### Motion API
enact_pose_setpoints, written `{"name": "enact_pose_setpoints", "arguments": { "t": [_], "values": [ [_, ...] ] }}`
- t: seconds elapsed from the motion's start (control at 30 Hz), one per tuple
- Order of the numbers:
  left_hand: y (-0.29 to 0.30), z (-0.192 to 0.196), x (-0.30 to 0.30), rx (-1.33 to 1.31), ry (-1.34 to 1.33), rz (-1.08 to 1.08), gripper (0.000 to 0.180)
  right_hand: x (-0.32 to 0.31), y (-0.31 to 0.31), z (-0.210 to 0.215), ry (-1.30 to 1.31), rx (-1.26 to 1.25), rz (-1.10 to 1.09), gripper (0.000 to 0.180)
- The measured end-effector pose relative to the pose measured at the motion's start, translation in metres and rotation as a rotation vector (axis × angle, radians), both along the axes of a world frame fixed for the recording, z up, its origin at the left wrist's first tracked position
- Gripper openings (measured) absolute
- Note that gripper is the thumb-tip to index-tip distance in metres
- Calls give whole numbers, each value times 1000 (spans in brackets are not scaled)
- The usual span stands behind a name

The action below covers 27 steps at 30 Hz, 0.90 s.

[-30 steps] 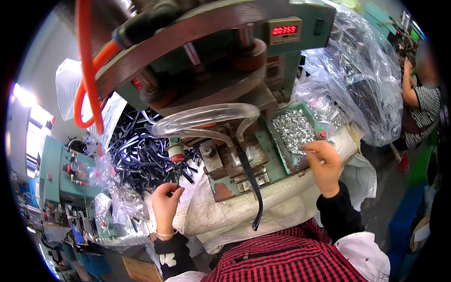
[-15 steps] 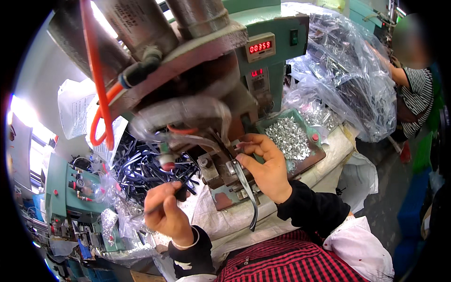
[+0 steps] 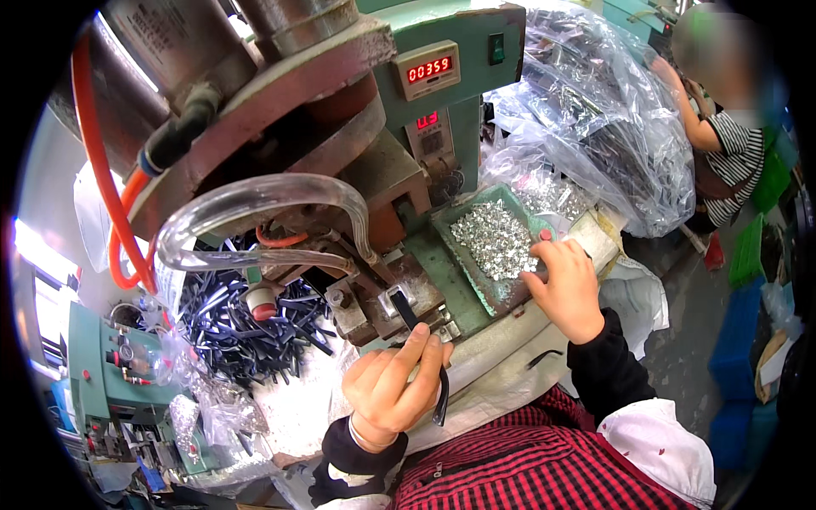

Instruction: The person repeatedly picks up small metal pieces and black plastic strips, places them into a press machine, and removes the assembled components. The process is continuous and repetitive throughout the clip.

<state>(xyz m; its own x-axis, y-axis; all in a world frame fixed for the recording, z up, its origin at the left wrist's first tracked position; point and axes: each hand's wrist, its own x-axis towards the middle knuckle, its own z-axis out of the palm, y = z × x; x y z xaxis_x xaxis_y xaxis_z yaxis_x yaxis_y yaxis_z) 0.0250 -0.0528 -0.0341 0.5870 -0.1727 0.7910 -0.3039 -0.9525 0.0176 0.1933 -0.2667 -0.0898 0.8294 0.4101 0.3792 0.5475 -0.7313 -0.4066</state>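
Observation:
My left hand (image 3: 393, 387) is closed round a black eyeglass temple (image 3: 408, 316). One end of this temple lies in the small metal fixture (image 3: 393, 297) of the press; its bent end hangs below my fingers. My right hand (image 3: 565, 285) is at the right rim of a green tray (image 3: 486, 299), thumb and index finger apart. Heaped in the tray are small shiny metal parts (image 3: 497, 238), too small to name. Another dark temple (image 3: 544, 358) lies on the pale cloth near my lap.
The press head (image 3: 280, 153) and a clear looped hose (image 3: 263, 189) stand above the fixture. A pile of dark temples (image 3: 246, 327) lies to the left, beside a red-tipped knob (image 3: 262, 304). Clear plastic bags (image 3: 603, 119) fill the back right, near a person in striped sleeves (image 3: 735, 140).
My right hand has left the fixture and moved right to the tray, and the temple it held is gone from there. My left hand has brought its dark temple to the fixture.

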Motion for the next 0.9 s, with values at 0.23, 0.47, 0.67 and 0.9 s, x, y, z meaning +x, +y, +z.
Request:
{"name": "enact_pose_setpoints", "arguments": {
  "t": [0.23, 0.47, 0.67, 0.9],
  "values": [
    [10, -12, 14, 32, -60, -98, 28, 33, 30, -40, -272, 220, 103, 15],
    [-4, -16, 8, -65, -71, -144, 14, 45, 43, -41, -128, 234, 91, 13],
    [-44, -1, -19, -58, -110, -111, 8, 39, 96, -105, -316, -20, -200, 31],
    [-61, -10, -5, -143, -54, -192, 17, 55, 122, -127, -405, 193, -170, 25]
  ]
}}
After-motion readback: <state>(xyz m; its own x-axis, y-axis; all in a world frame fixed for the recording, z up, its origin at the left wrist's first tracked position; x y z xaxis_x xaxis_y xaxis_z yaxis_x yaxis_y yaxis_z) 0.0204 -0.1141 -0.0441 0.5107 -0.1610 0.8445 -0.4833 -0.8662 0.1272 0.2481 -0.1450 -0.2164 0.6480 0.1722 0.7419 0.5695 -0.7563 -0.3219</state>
